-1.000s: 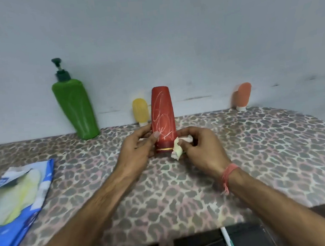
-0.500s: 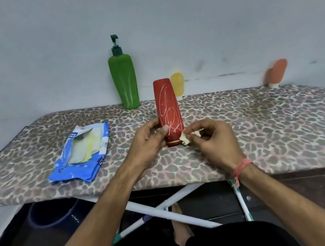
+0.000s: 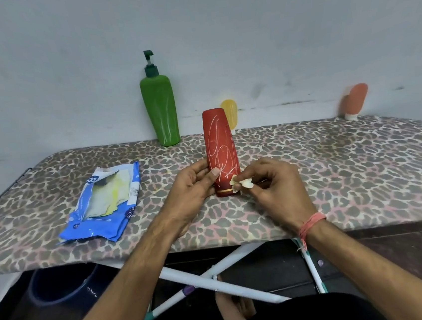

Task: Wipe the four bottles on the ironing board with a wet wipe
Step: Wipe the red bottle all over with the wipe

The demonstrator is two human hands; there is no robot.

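Note:
A red bottle (image 3: 220,145) with white scribbles stands cap-down in the middle of the leopard-print ironing board (image 3: 336,172). My left hand (image 3: 194,185) grips its lower left side, thumb on the front. My right hand (image 3: 272,187) pinches a small crumpled wet wipe (image 3: 243,183) against the bottle's lower right edge, near the gold band. A green pump bottle (image 3: 160,107) stands at the back by the wall. A small yellow bottle (image 3: 230,113) shows partly behind the red one. An orange bottle (image 3: 354,100) leans on the wall at the far right.
An opened blue wet-wipe pack (image 3: 105,204) lies on the board's left part. The wall runs right behind the bottles. Below the board's front edge are its white crossed legs (image 3: 217,276) and a dark blue bucket (image 3: 61,285) on the floor at left.
The view has pulled back and shifted, so the board's front edge and legs now show. Both hands stay at the red bottle's base with the wipe.

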